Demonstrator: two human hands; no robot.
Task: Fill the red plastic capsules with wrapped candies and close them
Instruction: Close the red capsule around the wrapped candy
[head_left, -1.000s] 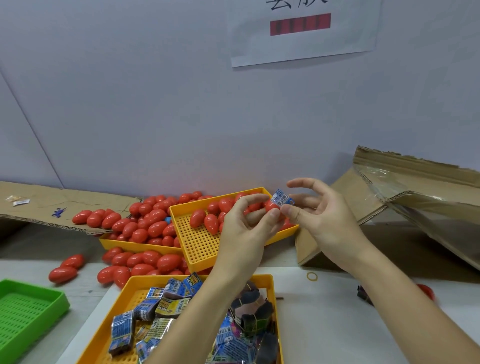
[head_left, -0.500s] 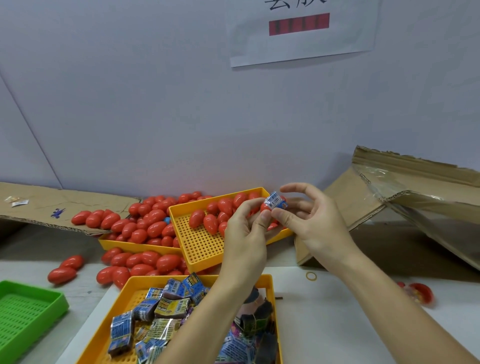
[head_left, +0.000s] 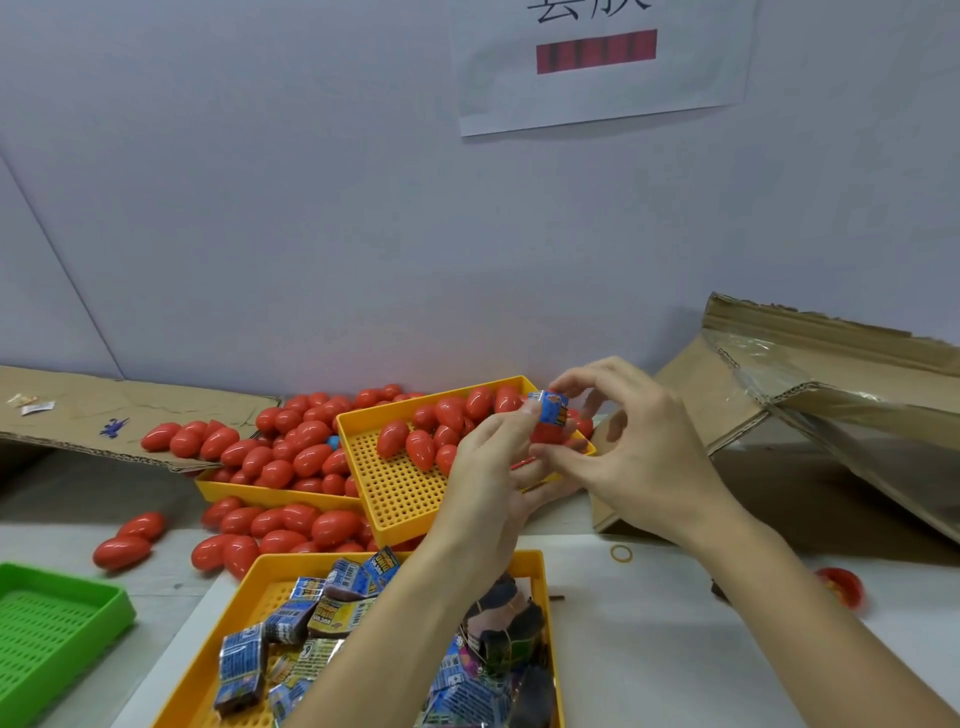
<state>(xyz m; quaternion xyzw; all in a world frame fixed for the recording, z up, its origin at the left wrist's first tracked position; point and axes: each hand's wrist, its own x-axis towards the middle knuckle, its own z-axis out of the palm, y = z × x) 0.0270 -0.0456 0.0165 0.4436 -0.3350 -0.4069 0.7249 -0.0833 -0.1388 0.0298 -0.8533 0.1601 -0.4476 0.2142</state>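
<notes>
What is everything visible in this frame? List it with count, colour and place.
Capsules: dozens, red, heaped in and around the two far trays.
Capsule half: one, red, in the left hand under the candy.
Loose capsule half: one, red, table right.
Wrapped candy: one, blue, pinched between both hands.
Candy packs: many, mostly blue, near yellow tray.
Far trays: two, yellow, centre.
Green tray: one, near left.
Cardboard: brown, right and far left.
Rubber band: one, yellowish, table.
Paper sign: white, wall.
Left hand: holds capsule half.
Right hand: pinches candy.
</notes>
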